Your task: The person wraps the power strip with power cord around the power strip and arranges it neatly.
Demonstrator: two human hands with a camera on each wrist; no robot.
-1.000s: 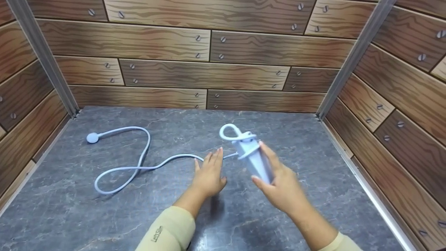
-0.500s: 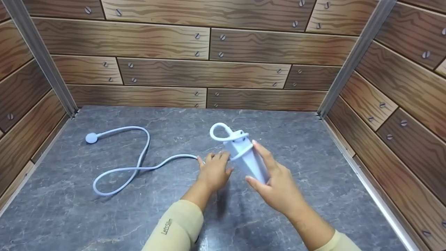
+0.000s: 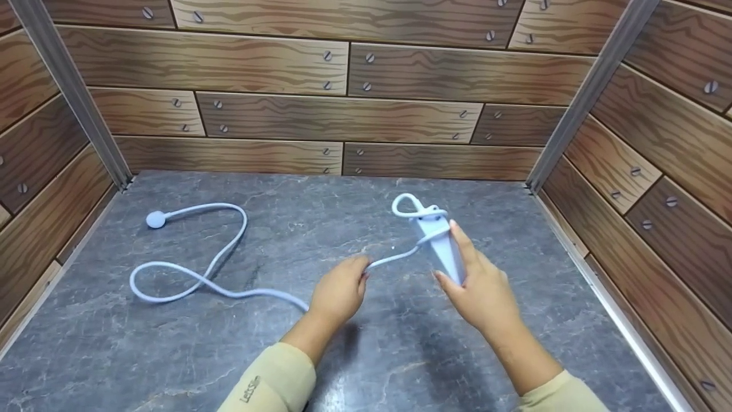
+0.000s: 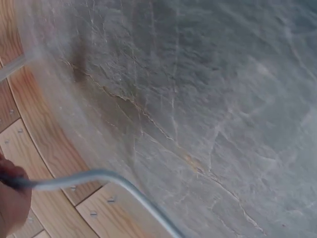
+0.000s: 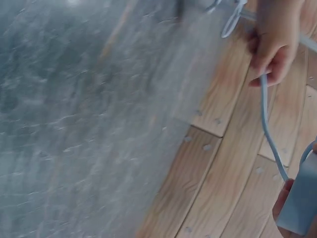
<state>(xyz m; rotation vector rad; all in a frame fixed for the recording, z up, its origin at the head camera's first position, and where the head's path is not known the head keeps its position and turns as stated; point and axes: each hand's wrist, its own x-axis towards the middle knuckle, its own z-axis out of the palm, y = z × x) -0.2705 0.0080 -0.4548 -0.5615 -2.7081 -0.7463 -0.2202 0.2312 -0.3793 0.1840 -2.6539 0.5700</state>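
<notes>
In the head view, the right hand [image 3: 489, 294] grips a pale blue block [image 3: 441, 250] right of centre, fingers along its right side. The block's long axis slants from upper left down to lower right, into that hand; a small loop [image 3: 408, 215] juts left at its top end. The left hand [image 3: 340, 290], near the middle of the frame, is clamped on the cord [image 3: 394, 258], and the block lies to its upper right, apart from it. Between them the cord rises rightward and crosses the block's face, aslant to the long axis. Of the two hands, the left is nearer the slack cord, which runs leftward on the bench [image 3: 189, 360], crosses itself and ends in a round disc [image 3: 155, 219] at the left.

In the left wrist view, a hand at the lower left edge, partly cut off, pinches the cord.

In the right wrist view, the left hand, upper right, pinches the cord, which drops to the block in the lower right corner.
</notes>
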